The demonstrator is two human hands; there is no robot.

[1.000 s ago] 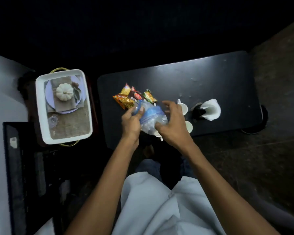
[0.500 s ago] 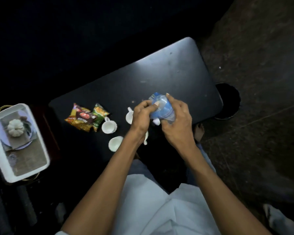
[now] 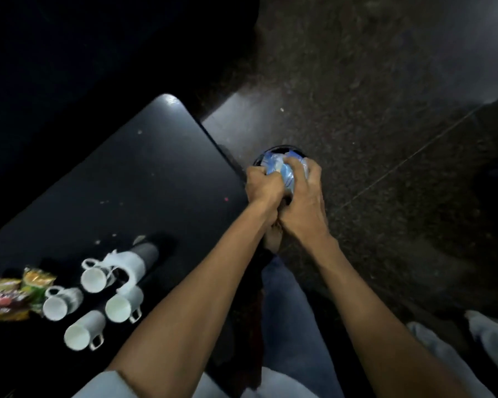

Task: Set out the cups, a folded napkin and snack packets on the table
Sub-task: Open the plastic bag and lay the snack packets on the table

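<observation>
The one camera is sitting on the person's head, looking steeply down and forward along both forearms. It is taking in the black table (image 3: 121,179) at lower left and the dark speckled floor (image 3: 385,110) to the right, with the hands close in at mid-frame.

Dim, grainy wide-angle view, dark bowed corners, faint glare on the table (image 3: 167,100), soft blur throughout.

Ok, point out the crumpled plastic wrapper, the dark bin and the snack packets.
crumpled plastic wrapper (image 3: 282,169): head view, blue-and-clear bulge between the hands.
dark bin (image 3: 260,160): head view, left rim, on the floor.
snack packets (image 3: 5,297): head view, red packet's front.
</observation>
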